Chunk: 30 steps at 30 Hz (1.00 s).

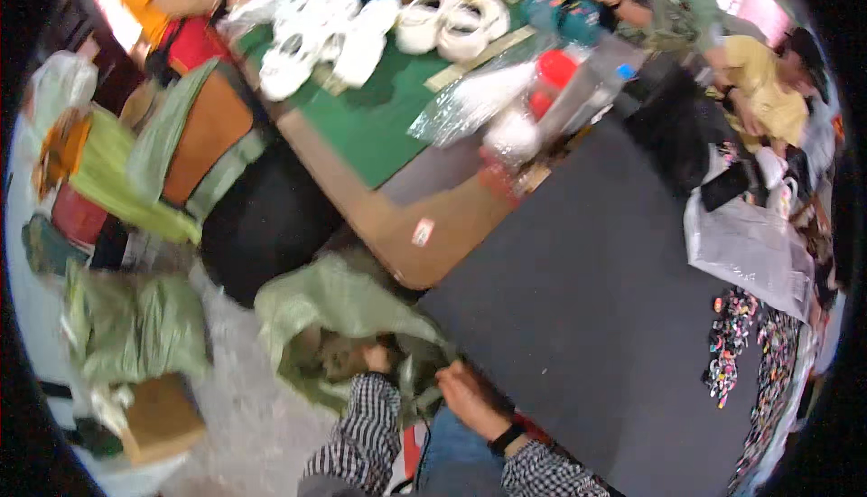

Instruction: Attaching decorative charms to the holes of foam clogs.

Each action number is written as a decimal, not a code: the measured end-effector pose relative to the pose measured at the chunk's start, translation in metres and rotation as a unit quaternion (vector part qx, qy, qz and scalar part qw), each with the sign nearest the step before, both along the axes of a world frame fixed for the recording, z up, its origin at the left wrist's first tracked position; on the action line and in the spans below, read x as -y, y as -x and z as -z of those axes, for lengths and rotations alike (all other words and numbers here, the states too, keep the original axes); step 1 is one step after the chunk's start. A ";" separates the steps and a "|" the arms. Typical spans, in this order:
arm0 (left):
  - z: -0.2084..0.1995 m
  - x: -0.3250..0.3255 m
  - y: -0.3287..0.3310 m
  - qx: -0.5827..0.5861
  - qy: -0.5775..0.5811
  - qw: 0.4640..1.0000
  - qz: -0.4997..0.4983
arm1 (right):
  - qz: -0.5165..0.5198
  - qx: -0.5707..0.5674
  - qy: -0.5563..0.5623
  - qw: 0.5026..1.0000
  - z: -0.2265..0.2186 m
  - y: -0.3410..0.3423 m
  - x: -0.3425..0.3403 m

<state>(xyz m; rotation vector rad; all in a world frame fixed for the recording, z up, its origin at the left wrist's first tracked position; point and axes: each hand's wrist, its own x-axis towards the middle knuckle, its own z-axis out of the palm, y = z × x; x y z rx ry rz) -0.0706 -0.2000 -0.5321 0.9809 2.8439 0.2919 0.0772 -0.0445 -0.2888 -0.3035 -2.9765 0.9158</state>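
A green woven sack (330, 294) stands open in front of me beside the dark tabletop. My left hand (374, 359) reaches down inside it, next to brownish contents (339, 352) too blurred to name. The fingers of that hand are smeared and partly hidden. At the sack's right rim, my right hand (470, 399) has its fingers closed on the green edge. A dark band circles my right wrist, and both sleeves are checkered black and white.
The dark grey table (578, 289) fills the right, with small colourful pieces (731, 343) heaped along its far right side. White clogs (366, 41) lie on a green mat (361, 126). Full sacks (140, 321), a cardboard box (163, 420) and a black chair seat (266, 221) stand left. Other people work around the tables.
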 end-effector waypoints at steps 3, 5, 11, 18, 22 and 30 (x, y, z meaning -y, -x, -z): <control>0.034 0.092 0.038 -0.122 0.006 0.992 -0.010 | -0.031 -0.049 0.110 0.992 -0.015 0.026 0.038; 0.064 0.121 0.037 0.045 0.046 0.997 -0.034 | -0.023 -0.033 0.146 0.988 -0.045 0.033 0.034; 0.058 0.061 0.028 0.293 -0.173 0.940 -0.032 | 0.035 0.042 0.104 0.993 -0.015 0.019 0.017; 0.023 0.071 0.075 0.594 -0.421 0.636 -0.256 | 0.007 -0.063 0.077 0.995 -0.003 0.023 0.026; -0.016 0.063 0.032 0.620 -0.469 0.582 -0.239 | 0.016 0.004 0.103 0.995 -0.001 0.020 0.017; -0.108 0.074 0.032 0.607 -0.525 0.539 -0.256 | 0.024 -0.015 -0.013 1.000 -0.006 0.030 0.016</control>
